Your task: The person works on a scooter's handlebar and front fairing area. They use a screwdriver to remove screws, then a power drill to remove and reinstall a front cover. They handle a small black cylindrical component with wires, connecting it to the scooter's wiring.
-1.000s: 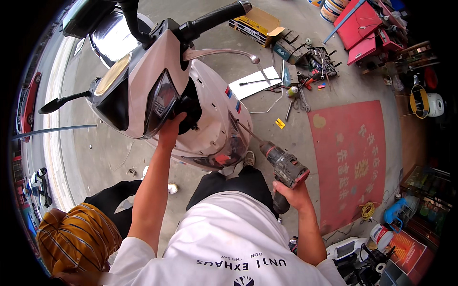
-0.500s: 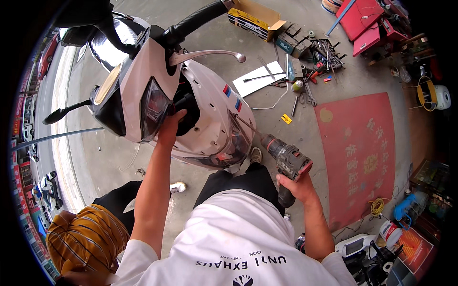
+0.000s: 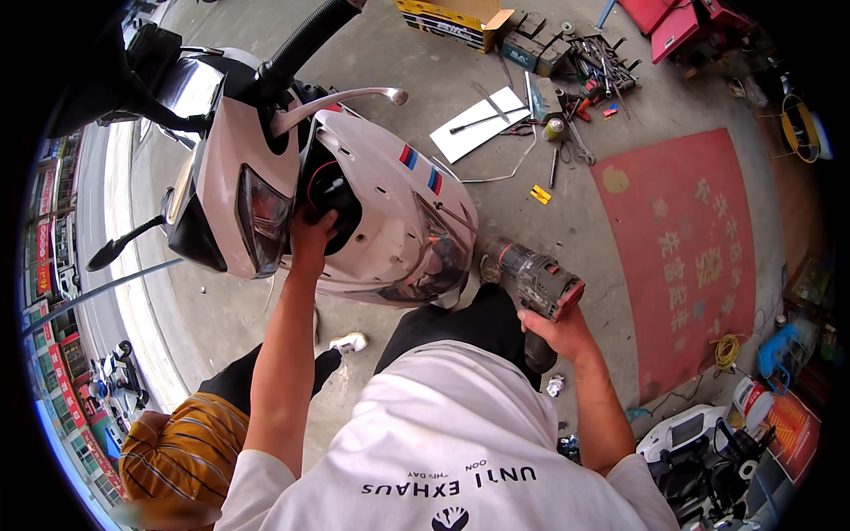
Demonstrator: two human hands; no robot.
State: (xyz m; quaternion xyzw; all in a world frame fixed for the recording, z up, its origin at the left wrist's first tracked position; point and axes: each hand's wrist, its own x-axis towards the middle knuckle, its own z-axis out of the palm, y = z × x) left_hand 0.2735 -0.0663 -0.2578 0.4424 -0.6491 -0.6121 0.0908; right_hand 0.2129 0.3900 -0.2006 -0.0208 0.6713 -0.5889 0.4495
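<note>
A white scooter [image 3: 394, 217] stands before me, with a dark gap between its front panel and its headlight cover [image 3: 264, 221]. My left hand [image 3: 312, 237] reaches into this gap beside the headlight. Its thumb side shows, while the other fingers are hidden, so I cannot tell whether they grip anything. A thin red wire [image 3: 312, 180] curves inside the gap. On the right, my right hand [image 3: 558, 332] is wrapped round the handle of a cordless drill [image 3: 536, 276]. The drill's long thin bit [image 3: 454, 215] points up and left, overlapping the front panel's right side.
Wrenches and other tools [image 3: 602, 71] lie on the floor near a yellow-black box [image 3: 447, 22] and a white board [image 3: 478, 124]. A red mat [image 3: 677, 265] is spread on the right. At lower left, a person in a striped top [image 3: 190, 442] is close beside me.
My view has shifted, and the scooter's handlebar and headlight now appear further left. My left hand has turned at the gap, where the red wire now shows. The drill stays in my right hand.
</note>
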